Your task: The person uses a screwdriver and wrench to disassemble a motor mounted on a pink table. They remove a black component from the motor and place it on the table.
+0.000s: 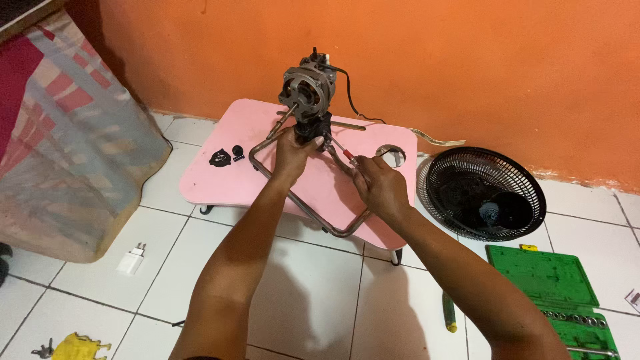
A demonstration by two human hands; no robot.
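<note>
A grey fan motor (307,83) with a black cord stands on a bent metal tube stand (313,217) on a low pink table (233,167). My left hand (293,150) grips the black neck just under the motor. My right hand (380,187) holds a screwdriver (341,151) with a red handle, its tip pointing up and left at the motor's base.
Small black parts (223,157) lie on the table's left. A black fan grille (483,193) rests on the floor to the right, with a green socket set case (550,280) nearer. A white charger (132,259), a second screwdriver (449,312) and a yellow rag (79,347) lie on the white tiles. A draped bed edge (67,147) stands at the left.
</note>
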